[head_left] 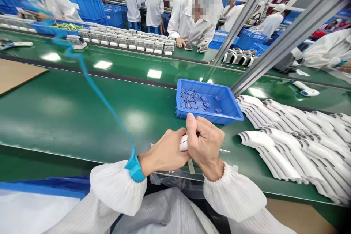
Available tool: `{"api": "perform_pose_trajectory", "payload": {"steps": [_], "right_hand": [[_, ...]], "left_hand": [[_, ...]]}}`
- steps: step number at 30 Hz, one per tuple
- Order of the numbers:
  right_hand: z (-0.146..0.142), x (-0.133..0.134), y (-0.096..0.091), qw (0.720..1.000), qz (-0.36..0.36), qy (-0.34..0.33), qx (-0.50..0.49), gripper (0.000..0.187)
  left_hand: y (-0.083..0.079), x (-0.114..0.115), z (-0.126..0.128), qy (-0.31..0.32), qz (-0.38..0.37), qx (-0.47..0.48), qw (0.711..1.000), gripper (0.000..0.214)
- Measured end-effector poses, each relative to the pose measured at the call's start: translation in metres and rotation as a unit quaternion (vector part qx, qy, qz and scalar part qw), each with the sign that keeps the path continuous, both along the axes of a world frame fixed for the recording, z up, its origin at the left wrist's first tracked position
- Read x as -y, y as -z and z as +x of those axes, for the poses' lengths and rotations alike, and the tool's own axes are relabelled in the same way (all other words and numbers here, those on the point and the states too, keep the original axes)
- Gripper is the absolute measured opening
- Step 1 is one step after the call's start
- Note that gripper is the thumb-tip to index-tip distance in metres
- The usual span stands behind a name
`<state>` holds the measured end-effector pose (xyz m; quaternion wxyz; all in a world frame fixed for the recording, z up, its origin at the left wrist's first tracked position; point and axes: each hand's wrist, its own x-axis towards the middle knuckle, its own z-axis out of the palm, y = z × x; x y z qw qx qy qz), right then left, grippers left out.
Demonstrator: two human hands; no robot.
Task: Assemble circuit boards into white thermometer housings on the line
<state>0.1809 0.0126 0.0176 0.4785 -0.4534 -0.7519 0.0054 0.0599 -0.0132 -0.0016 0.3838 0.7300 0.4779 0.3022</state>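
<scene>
My left hand and my right hand meet over the near edge of the green belt, both closed round a small white plastic part, most of it hidden by my fingers. My right thumb points up. A blue wrist strap with a coiled blue cord sits on my left wrist. Just beyond my hands stands a blue tray holding several small blue-grey pieces.
Rows of white curved shells lie to the right on the belt. An angled metal frame post rises behind the tray. White devices line the far side, where people in white coats work. Cardboard lies left.
</scene>
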Motion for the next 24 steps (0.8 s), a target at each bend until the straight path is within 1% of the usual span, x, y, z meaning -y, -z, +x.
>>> {"api": "perform_pose_trajectory", "payload": {"steps": [1,3,5,7,8,10,12,14,16,18,19,21,23,24], "right_hand": [[0.001,0.001,0.000,1.000,0.000,-0.015,0.026,0.052],[0.001,0.003,0.001,0.996,-0.003,-0.037,0.077,0.050],[-0.002,0.002,0.003,0.995,0.007,-0.040,0.094,0.050],[-0.006,0.000,0.006,0.997,0.011,-0.030,0.066,0.052],[-0.007,-0.002,0.007,0.999,0.007,-0.024,0.042,0.054],[-0.008,-0.004,0.006,1.000,-0.016,-0.004,-0.016,0.056],[-0.004,-0.005,0.001,0.996,-0.038,0.029,-0.070,0.057],[0.002,-0.004,-0.006,0.992,-0.060,0.050,-0.096,0.056],[0.008,-0.004,-0.011,0.993,-0.090,0.030,-0.071,0.053],[0.011,-0.004,-0.011,0.994,-0.108,-0.016,0.001,0.047],[0.011,-0.004,-0.009,0.994,-0.099,-0.030,0.043,0.045],[0.010,-0.006,-0.001,0.993,-0.061,-0.024,0.100,0.047],[0.007,-0.006,0.008,0.995,-0.023,0.002,0.101,0.052],[0.005,-0.006,0.011,0.996,-0.018,0.010,0.090,0.052]], "left_hand": [[0.001,0.001,0.001,0.011,0.004,0.005,1.000,0.011],[0.006,0.004,0.004,0.020,0.029,-0.022,0.999,0.011],[0.011,0.006,0.007,-0.001,0.048,-0.080,0.996,0.013],[0.014,0.007,0.007,-0.040,0.056,-0.106,0.992,0.014],[0.015,0.009,0.006,-0.053,0.048,-0.091,0.993,0.013],[0.014,0.012,0.003,-0.058,0.009,-0.024,0.998,0.014],[0.012,0.015,-0.001,-0.066,-0.037,0.045,0.996,0.024],[0.010,0.018,-0.005,-0.076,-0.056,0.076,0.993,0.033],[0.009,0.018,-0.008,-0.076,-0.052,0.078,0.993,0.034],[0.009,0.018,-0.010,-0.065,-0.039,0.070,0.995,0.029],[0.011,0.017,-0.009,-0.058,-0.029,0.064,0.996,0.025],[0.015,0.017,-0.004,-0.055,0.006,0.027,0.998,0.017],[0.019,0.018,0.005,-0.085,0.054,-0.037,0.994,0.012],[0.021,0.019,0.009,-0.106,0.074,-0.066,0.989,0.012]]}}
